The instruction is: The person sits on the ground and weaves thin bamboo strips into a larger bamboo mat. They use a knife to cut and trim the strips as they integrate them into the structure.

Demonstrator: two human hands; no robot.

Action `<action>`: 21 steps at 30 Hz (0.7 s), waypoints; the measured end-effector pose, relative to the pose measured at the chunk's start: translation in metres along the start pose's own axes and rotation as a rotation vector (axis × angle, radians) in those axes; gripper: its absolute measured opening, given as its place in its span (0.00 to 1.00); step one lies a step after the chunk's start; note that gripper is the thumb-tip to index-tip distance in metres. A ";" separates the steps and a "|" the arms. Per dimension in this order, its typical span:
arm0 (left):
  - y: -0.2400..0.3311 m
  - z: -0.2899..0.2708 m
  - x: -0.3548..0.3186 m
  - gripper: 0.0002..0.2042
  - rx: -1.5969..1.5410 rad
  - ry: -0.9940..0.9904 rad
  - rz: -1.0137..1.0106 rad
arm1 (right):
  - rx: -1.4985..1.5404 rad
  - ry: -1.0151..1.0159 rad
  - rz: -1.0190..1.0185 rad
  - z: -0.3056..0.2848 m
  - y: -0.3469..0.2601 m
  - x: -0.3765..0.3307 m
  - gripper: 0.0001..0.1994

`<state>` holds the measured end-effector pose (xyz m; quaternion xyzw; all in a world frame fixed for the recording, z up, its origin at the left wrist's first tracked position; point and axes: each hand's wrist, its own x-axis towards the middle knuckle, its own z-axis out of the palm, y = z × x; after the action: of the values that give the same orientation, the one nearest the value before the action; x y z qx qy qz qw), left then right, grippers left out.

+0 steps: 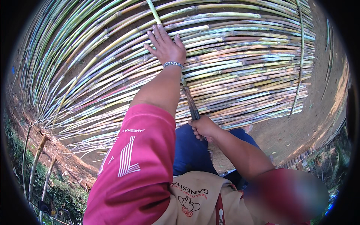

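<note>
Left hand (166, 47), upper centre of frame, lies flat with fingers spread on the bamboo screen (243, 67). Right hand (202, 127), centre frame, is clenched around a dark tool handle (191, 105) just below.

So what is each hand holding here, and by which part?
The right hand grips a dark tool by its lower end, probably the handle; its far end is hidden. The left hand holds nothing: it lies flat, fingers spread, on the bamboo canes.

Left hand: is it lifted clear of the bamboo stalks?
No, the left hand lies flat, fingers spread, on the laid-out bamboo stalks with the palm pressed against them.
</note>
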<state>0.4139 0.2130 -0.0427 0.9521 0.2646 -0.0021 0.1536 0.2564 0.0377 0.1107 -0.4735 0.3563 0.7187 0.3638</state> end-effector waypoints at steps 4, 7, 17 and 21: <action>0.001 0.001 -0.002 0.37 0.008 0.002 0.006 | -0.011 -0.081 -0.189 -0.003 0.036 -0.004 0.14; -0.002 0.000 -0.004 0.37 -0.010 0.027 0.012 | -0.599 0.031 -0.285 -0.018 0.073 -0.006 0.17; -0.005 0.007 -0.002 0.35 -0.019 0.129 0.045 | -0.729 0.302 -0.490 -0.063 0.089 -0.001 0.22; -0.007 0.010 -0.001 0.35 -0.031 0.163 0.058 | -0.539 0.403 -0.705 -0.044 0.051 0.011 0.22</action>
<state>0.4104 0.2148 -0.0537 0.9539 0.2484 0.0841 0.1461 0.2280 -0.0218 0.0954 -0.7723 0.0386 0.5125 0.3733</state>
